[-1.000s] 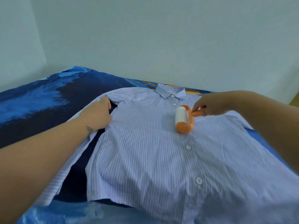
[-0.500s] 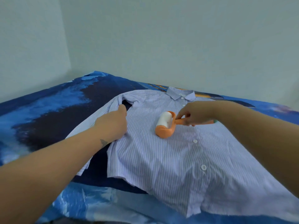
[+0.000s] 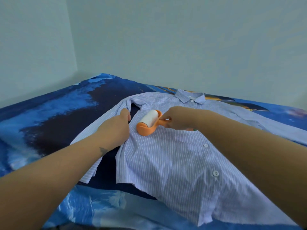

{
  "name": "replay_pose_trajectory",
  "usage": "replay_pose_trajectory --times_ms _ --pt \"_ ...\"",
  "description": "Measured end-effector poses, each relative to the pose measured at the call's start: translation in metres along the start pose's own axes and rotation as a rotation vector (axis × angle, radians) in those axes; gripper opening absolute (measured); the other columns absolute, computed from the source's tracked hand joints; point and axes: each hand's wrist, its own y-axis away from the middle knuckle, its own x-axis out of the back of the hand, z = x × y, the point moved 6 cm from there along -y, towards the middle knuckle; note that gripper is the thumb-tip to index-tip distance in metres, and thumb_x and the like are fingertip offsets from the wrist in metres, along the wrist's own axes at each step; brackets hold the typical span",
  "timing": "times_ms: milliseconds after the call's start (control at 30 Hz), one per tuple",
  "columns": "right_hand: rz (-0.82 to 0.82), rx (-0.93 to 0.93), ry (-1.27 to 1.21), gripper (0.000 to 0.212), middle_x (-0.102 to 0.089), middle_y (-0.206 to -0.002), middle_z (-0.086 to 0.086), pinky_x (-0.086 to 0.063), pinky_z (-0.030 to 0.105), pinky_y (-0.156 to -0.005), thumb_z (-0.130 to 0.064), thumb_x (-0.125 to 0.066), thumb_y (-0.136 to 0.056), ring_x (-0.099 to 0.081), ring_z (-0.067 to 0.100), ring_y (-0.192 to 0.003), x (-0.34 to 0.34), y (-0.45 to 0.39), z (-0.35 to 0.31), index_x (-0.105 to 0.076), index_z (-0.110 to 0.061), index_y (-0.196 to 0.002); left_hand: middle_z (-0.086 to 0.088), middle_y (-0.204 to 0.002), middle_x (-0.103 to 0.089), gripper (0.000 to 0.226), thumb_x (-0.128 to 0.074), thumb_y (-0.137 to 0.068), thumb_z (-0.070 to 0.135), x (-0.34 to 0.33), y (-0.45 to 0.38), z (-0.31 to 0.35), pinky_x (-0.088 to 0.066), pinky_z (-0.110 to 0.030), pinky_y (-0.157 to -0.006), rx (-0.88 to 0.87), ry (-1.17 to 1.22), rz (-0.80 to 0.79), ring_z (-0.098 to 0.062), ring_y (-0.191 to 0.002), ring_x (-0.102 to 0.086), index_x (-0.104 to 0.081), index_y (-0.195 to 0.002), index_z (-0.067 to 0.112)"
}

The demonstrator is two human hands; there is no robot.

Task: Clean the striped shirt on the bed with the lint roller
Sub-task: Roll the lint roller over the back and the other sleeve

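Observation:
A pale blue striped shirt (image 3: 174,156) lies flat and buttoned on the bed, collar toward the wall. The lint roller (image 3: 148,122), orange frame with a white roll, rests on the shirt's chest near its left side seam. My right hand (image 3: 177,119) grips the roller's orange handle. My left hand (image 3: 114,128) presses down on the shirt where the left sleeve meets the body, fingers curled onto the cloth, just left of the roller.
The bed (image 3: 54,117) carries a blue and dark navy patterned sheet and fills the lower view. Pale walls (image 3: 166,47) meet in a corner behind it at the left. The shirt's left sleeve (image 3: 93,165) runs down toward the bed's front edge.
The roller has travelled from the button line leftward across the chest toward the left sleeve seam. My left hand has stayed on the sleeve joint. The view has shifted left.

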Motion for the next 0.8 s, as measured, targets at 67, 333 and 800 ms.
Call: replay_pose_trajectory --times_ms 67,333,800 --pt "-0.010 -0.020 -0.024 0.030 -0.051 -0.079 -0.004 -0.030 0.027 -0.064 -0.033 -0.047 -0.097 -0.045 0.012 -0.068 -0.003 0.016 0.019 -0.064 -0.023 -0.119 -0.002 -0.062 -0.054 0.017 -0.042 -0.089 0.010 0.000 0.001 0.002 -0.041 -0.037 -0.056 -0.024 -0.010 0.026 -0.024 -0.058 -0.055 -0.033 -0.097 0.022" --pt "-0.161 -0.193 0.038 0.027 -0.068 -0.088 -0.011 -0.049 0.026 -0.079 -0.037 -0.054 -0.091 -0.063 0.005 -0.079 -0.005 0.102 0.101 -0.061 -0.043 -0.116 -0.002 -0.067 -0.057 0.012 -0.045 -0.090 0.016 0.007 0.005 0.007 -0.042 -0.035 -0.057 -0.038 -0.015 -0.021 -0.022 -0.062 -0.055 -0.039 -0.100 0.020" --pt "-0.209 -0.074 -0.084 0.025 -0.064 -0.076 -0.027 -0.039 0.014 -0.063 -0.055 -0.048 -0.079 -0.059 -0.006 -0.072 0.003 0.125 0.042 -0.060 -0.055 -0.101 0.005 -0.060 -0.054 0.023 -0.050 -0.085 0.030 0.013 0.046 0.011 -0.039 -0.031 -0.052 -0.193 -0.094 -0.261 -0.016 -0.055 -0.052 -0.033 -0.101 0.032"
